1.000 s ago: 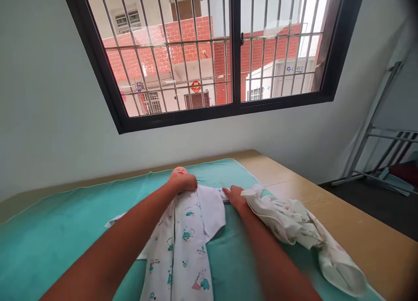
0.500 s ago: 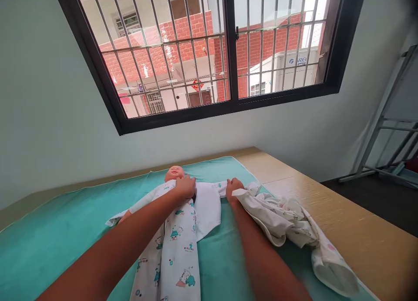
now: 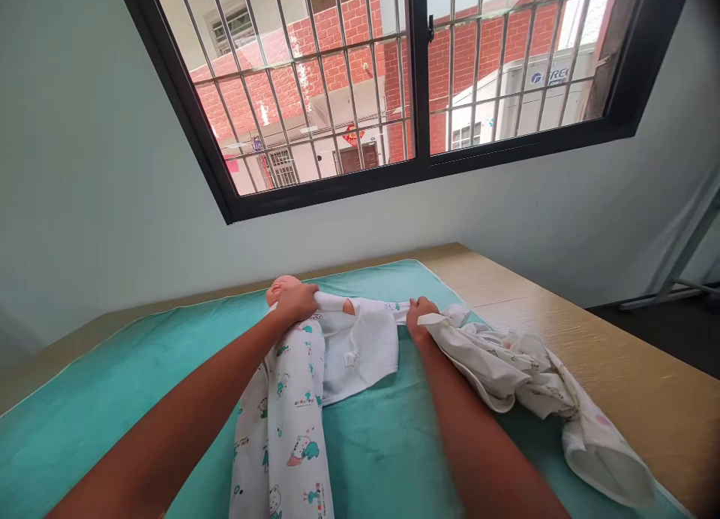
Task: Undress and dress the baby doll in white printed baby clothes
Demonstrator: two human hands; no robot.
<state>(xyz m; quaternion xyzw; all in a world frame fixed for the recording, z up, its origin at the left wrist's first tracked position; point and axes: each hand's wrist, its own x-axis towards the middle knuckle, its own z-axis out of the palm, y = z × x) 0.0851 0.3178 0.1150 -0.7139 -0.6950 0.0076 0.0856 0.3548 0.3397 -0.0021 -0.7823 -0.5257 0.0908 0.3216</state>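
Nearest, the printed infant garment (image 3: 295, 421) trails toward the wearer over the teal sheet (image 3: 382, 459), which covers much of the wooden bench (image 3: 534, 305). Beside the right forearm lies a crumpled white cloth (image 3: 489, 365). Farther out, the right hand (image 3: 421, 315) is closed, fingers bent around the end of 1 garment sleeve (image 3: 398, 307). The left hand (image 3: 297, 303) is curled too, seemingly gripping the upper arm of the baby doll (image 3: 278, 285) at the sheet's far side, near the wall.

The step in hand seems to be matching arm to sleeve. It would go best with the sleeve held taut and level, the doll's arm straight along it, and the shoulder supported rather than tugged.

Against 0.5 s ago, the garment's white side panel lies more open, showing its label (image 3: 350, 358); the arm's bare tip (image 3: 349, 307) now shows, pointing toward the right hand, which keeps its hold.
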